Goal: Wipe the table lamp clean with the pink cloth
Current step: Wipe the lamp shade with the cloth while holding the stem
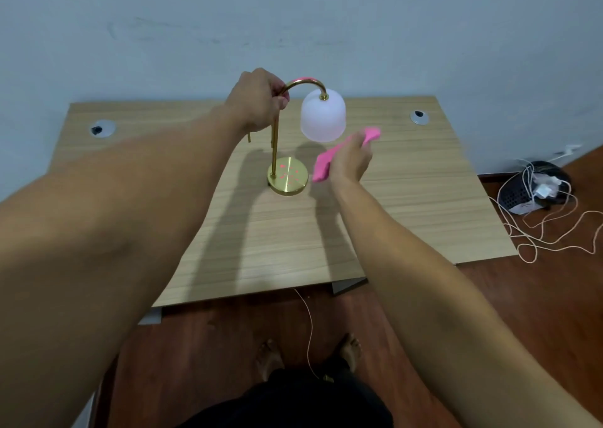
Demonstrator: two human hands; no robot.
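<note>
The table lamp stands upright in the middle of the wooden table (408,199). It has a round gold base (288,179), a thin gold stem curving over the top, and a frosted white shade (323,115) hanging on the right. My left hand (257,101) grips the stem just below the curve. My right hand (350,160) holds the pink cloth (324,163) just below and right of the shade, apart from it. The cloth sticks out on both sides of my fist.
Two round cable grommets (102,129) (419,117) sit near the table's back corners. A blue wall lies right behind the table. On the floor to the right is a dark basket (528,187) with tangled white cords (554,238). A thin cord hangs off the table's front edge.
</note>
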